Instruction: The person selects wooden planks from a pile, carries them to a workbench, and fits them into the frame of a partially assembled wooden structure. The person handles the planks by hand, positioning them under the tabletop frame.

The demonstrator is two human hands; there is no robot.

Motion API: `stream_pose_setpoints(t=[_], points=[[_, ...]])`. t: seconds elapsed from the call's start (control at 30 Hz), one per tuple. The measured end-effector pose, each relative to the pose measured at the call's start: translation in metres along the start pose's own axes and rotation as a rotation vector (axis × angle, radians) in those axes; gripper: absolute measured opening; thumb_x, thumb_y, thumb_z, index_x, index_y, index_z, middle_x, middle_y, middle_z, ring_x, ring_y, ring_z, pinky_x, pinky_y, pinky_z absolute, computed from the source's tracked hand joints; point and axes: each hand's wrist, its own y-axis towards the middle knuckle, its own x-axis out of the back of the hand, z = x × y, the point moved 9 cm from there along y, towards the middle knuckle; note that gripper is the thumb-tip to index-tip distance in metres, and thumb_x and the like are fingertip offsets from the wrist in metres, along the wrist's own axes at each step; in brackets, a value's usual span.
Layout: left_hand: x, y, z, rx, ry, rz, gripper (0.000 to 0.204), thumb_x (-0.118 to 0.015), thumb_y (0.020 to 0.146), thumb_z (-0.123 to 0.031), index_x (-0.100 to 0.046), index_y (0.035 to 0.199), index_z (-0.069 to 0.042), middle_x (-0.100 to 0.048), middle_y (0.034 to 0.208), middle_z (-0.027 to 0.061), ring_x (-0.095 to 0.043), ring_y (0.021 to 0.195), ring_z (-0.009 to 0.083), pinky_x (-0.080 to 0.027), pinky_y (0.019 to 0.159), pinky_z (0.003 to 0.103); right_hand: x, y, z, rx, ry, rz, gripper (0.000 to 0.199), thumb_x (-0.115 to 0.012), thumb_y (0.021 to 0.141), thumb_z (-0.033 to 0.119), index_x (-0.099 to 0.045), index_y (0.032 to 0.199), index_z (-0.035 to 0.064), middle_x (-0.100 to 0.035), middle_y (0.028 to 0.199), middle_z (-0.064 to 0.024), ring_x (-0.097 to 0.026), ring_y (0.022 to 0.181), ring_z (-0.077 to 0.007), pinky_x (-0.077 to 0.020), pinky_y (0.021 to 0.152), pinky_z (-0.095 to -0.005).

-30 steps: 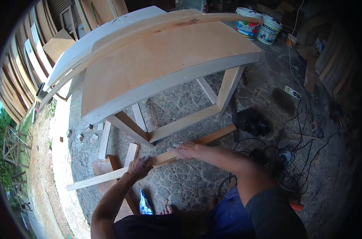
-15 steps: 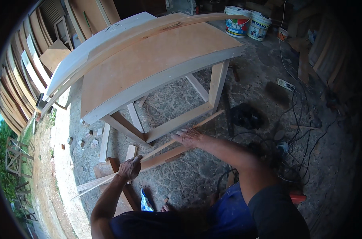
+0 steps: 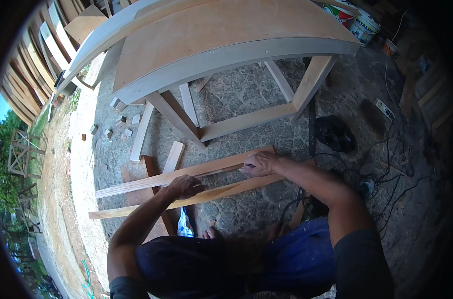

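Note:
Two long wooden strips lie side by side low over the rough floor in front of me. My right hand (image 3: 260, 164) is at the right part of the farther strip (image 3: 151, 182), with its fingers curled over that strip's near edge. My left hand (image 3: 185, 187) is between the two strips, fingers stretched to the right and apart, with nothing seen in them. The nearer strip (image 3: 226, 191) passes under both forearms, its broad face showing. A brown board (image 3: 151, 167) lies crosswise beneath the strips' left part.
A wooden table frame with a plywood top (image 3: 226, 35) stands just beyond. A short wood block (image 3: 174, 156) and several small offcuts (image 3: 121, 121) lie left. Toward the right are a black plastic bag (image 3: 334, 133), cables (image 3: 386, 172) and a power strip (image 3: 384, 108). Paint buckets (image 3: 364, 26) stand behind.
The nearer strip has left my hands' grip, come closer to me and turned its broad face up. Both hands have shifted right, my right one onto the farther strip. The view has tilted down.

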Motion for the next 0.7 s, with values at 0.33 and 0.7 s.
stream_pose_setpoints(t=[0.33,0.7], points=[[0.027,0.001,0.023,-0.071,0.289,-0.319,0.063,-0.075,0.079,-0.037,-0.051,0.133,-0.015,-0.062,0.115,0.0129,-0.061,0.107,0.0341,-0.047,0.092,0.05,0.005,0.003,-0.005,-0.036,-0.477,-0.091,0.038,-0.054,0.089,0.01,-0.047,0.126,0.0059,-0.051,0.119,-0.0178,-0.052,0.118,-0.0344,-0.0472,0.095,-0.0477],[0.064,-0.014,0.018,-0.103,0.132,-0.363,0.042,-0.067,0.085,-0.032,-0.053,0.119,-0.012,-0.061,0.099,0.0166,-0.061,0.096,0.0381,-0.05,0.079,0.048,0.072,-0.023,-0.036,-0.07,-0.554,-0.518,0.054,-0.052,0.085,0.004,-0.038,0.137,0.001,-0.052,0.116,-0.0191,-0.057,0.106,-0.0358,-0.0483,0.084,-0.0492]])
